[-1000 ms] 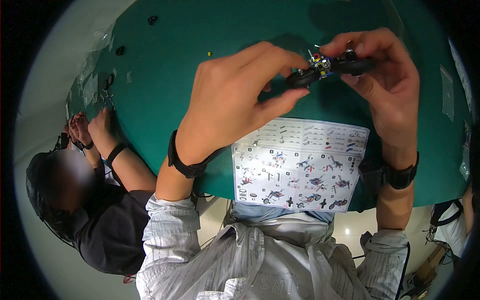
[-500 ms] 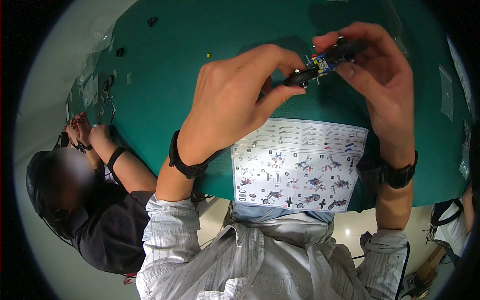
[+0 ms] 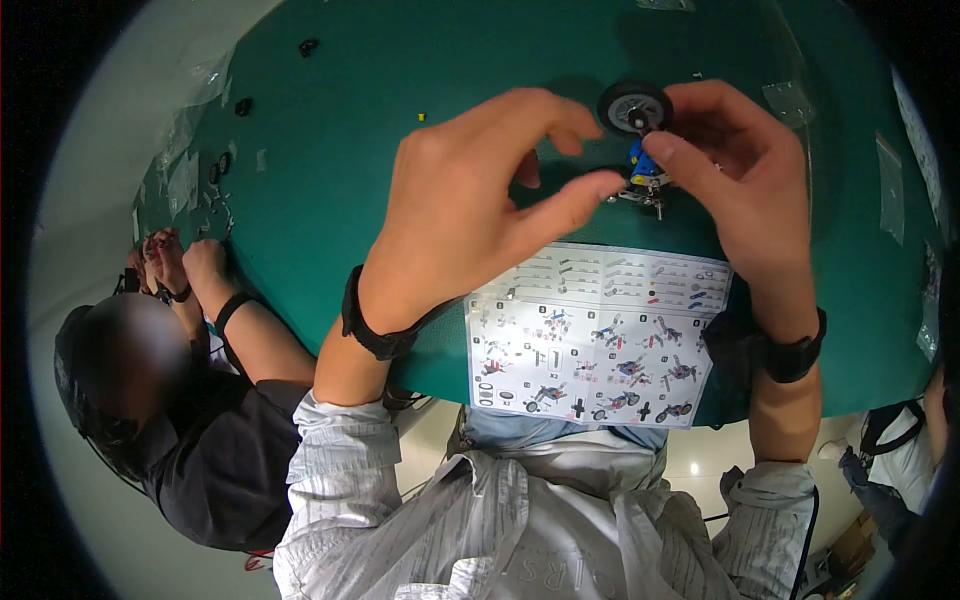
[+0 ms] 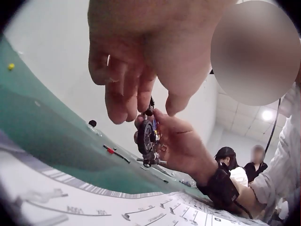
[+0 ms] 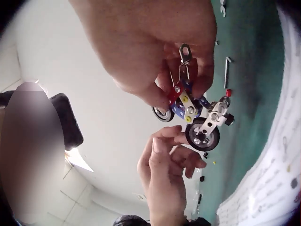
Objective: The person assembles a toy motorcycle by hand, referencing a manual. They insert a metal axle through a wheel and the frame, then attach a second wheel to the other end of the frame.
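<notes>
A small toy motorcycle (image 3: 641, 165) of metal strips, blue and yellow parts and black-tyred wheels is held above the table. My right hand (image 3: 752, 175) pinches its frame between thumb and fingers; one wheel (image 3: 635, 108) points away from me. In the right wrist view, the motorcycle (image 5: 189, 109) shows a red plate, screws and a front wheel (image 5: 202, 134). My left hand (image 3: 465, 190) is beside it, thumb and forefinger spread apart, with nothing gripped. Its fingertips are close to the front wheel in the right wrist view.
A printed instruction sheet (image 3: 590, 350) lies at the near table edge. Small black parts (image 3: 308, 47) and a yellow piece (image 3: 422, 117) lie on the green table (image 3: 340, 180). An L-shaped key (image 5: 227, 73) shows in the right wrist view. Another person (image 3: 200, 450) sits at left.
The motorcycle has turned from lying crosswise between both hands to pointing away from me. My left hand has let go of its wheel end, while my right hand keeps hold.
</notes>
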The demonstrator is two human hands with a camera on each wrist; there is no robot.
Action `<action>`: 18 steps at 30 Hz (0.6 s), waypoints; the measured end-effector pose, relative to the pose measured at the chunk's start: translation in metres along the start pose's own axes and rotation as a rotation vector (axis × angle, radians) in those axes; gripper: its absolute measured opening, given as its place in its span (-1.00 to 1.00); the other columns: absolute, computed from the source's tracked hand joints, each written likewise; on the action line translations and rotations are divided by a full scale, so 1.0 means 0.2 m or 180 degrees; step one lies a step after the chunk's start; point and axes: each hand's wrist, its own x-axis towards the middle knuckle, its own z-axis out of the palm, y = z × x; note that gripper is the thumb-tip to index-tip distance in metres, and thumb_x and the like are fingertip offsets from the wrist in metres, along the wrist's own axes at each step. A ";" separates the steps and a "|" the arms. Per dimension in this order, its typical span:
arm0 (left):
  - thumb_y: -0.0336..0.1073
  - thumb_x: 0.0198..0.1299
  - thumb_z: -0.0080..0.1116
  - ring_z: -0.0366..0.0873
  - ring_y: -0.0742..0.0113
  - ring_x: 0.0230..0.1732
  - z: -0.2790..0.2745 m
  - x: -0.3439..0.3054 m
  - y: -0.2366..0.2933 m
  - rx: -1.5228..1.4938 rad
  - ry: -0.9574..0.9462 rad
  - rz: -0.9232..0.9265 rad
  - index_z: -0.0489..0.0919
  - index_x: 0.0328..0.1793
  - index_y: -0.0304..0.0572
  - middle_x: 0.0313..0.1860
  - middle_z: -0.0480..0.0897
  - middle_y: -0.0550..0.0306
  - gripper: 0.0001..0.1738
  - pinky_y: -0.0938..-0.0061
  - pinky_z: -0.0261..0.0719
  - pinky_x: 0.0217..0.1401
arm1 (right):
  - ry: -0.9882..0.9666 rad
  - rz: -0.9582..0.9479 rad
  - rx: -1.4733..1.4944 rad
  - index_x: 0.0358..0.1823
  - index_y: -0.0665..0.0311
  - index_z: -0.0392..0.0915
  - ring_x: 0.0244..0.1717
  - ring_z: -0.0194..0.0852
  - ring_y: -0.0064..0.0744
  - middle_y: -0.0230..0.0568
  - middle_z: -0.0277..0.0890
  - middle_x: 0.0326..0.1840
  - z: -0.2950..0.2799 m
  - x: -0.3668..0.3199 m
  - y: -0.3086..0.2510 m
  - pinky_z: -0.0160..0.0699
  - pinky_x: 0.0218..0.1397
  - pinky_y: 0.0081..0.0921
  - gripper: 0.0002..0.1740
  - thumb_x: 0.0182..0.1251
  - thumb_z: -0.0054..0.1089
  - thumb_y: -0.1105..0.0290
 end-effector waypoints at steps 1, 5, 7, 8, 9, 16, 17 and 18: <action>-0.38 0.00 0.65 0.65 0.49 -0.44 0.01 0.00 -0.01 -0.0046 0.0169 -0.0022 0.71 -0.07 -0.14 -0.24 0.76 0.22 -0.63 0.63 0.34 -0.52 | -0.0026 -0.0008 -0.0126 0.08 0.38 0.64 -0.11 0.64 -0.64 -0.31 0.71 -0.08 0.01 -0.01 -0.01 0.59 -0.06 -0.66 -0.69 0.35 0.45 0.52; -0.44 -0.02 0.64 0.64 0.50 -0.44 0.01 0.00 -0.01 0.0112 0.0517 0.0325 0.72 -0.10 -0.16 -0.27 0.75 0.20 -0.65 0.66 0.32 -0.53 | -0.0156 -0.0195 -0.0721 0.01 0.42 0.65 -0.11 0.61 -0.65 -0.33 0.70 -0.11 0.04 -0.04 -0.06 0.55 -0.02 -0.66 -0.71 0.27 0.47 0.59; -0.47 -0.01 0.62 0.64 0.50 -0.44 0.01 0.00 -0.02 0.0299 0.0478 0.0588 0.72 -0.13 -0.17 -0.28 0.74 0.20 -0.68 0.64 0.36 -0.53 | -0.0266 -0.0247 -0.0735 -0.02 0.42 0.65 -0.14 0.58 -0.67 -0.35 0.68 -0.12 0.05 -0.05 -0.05 0.52 -0.04 -0.66 -0.72 0.25 0.47 0.58; -0.49 -0.01 0.61 0.64 0.50 -0.44 0.02 0.00 -0.02 0.0392 0.0460 0.0721 0.73 -0.15 -0.18 -0.28 0.74 0.20 -0.69 0.63 0.37 -0.53 | -0.0266 -0.0215 -0.0715 -0.03 0.42 0.65 -0.16 0.55 -0.68 -0.36 0.68 -0.13 0.05 -0.05 -0.05 0.51 -0.06 -0.66 -0.72 0.25 0.47 0.58; -0.50 -0.02 0.60 0.63 0.48 -0.45 0.02 0.00 -0.03 0.0449 0.0472 0.0802 0.73 -0.16 -0.18 -0.29 0.74 0.19 -0.71 0.62 0.39 -0.54 | -0.0266 -0.0181 -0.0695 -0.03 0.42 0.66 -0.19 0.53 -0.69 -0.36 0.67 -0.14 0.06 -0.04 -0.05 0.49 -0.08 -0.67 -0.72 0.24 0.48 0.58; -0.46 -0.10 0.57 0.60 0.35 -0.53 0.02 -0.01 -0.04 0.1282 0.0447 0.1253 0.74 -0.20 -0.13 -0.34 0.70 0.20 -0.71 0.53 0.51 -0.52 | -0.0079 0.0041 -0.0567 -0.21 0.34 0.70 -0.39 0.44 -0.77 -0.43 0.65 -0.40 0.09 -0.04 -0.01 0.41 -0.32 -0.72 -0.80 0.18 0.51 0.44; -0.44 -0.11 0.57 0.59 0.33 -0.54 0.02 -0.01 -0.03 0.1430 0.0395 0.1251 0.74 -0.21 -0.13 -0.35 0.70 0.21 -0.70 0.52 0.51 -0.53 | -0.0045 0.0058 -0.0561 -0.23 0.35 0.70 -0.41 0.43 -0.77 -0.43 0.65 -0.42 0.10 -0.04 0.00 0.41 -0.34 -0.71 -0.81 0.17 0.51 0.45; -0.43 -0.12 0.57 0.59 0.33 -0.55 0.03 -0.02 -0.03 0.1467 0.0402 0.1266 0.73 -0.22 -0.12 -0.36 0.69 0.21 -0.71 0.52 0.51 -0.53 | -0.0012 0.0074 -0.0556 -0.24 0.35 0.70 -0.43 0.42 -0.78 -0.43 0.64 -0.43 0.11 -0.05 0.00 0.41 -0.36 -0.71 -0.82 0.17 0.50 0.45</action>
